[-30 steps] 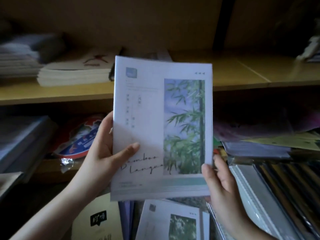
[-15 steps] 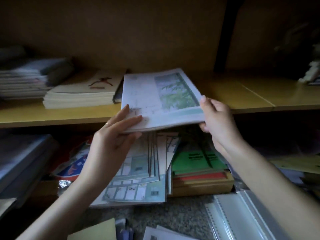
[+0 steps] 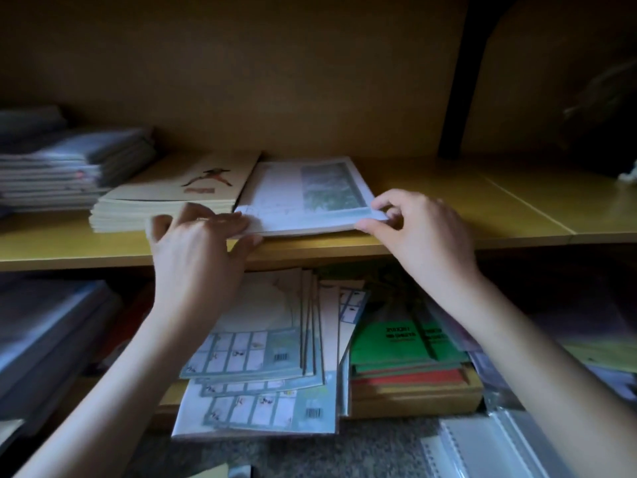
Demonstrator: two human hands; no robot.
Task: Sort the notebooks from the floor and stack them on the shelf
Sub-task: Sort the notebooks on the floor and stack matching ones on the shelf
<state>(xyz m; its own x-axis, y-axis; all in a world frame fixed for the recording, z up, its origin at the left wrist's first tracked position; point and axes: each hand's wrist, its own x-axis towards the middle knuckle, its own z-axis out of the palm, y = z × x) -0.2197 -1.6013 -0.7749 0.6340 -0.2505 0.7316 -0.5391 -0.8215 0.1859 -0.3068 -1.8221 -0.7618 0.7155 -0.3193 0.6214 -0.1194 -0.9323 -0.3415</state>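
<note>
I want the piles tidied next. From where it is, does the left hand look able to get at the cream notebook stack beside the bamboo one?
Probably yes: the left hand sits right beside the cream notebook stack, with nothing between.

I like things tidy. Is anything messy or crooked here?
Yes. Under the shelf, the notebooks with grid covers are fanned out and slanted, not squared up. The bamboo notebook both hands are setting down sits slightly turned beside the neat cream stack.
</note>
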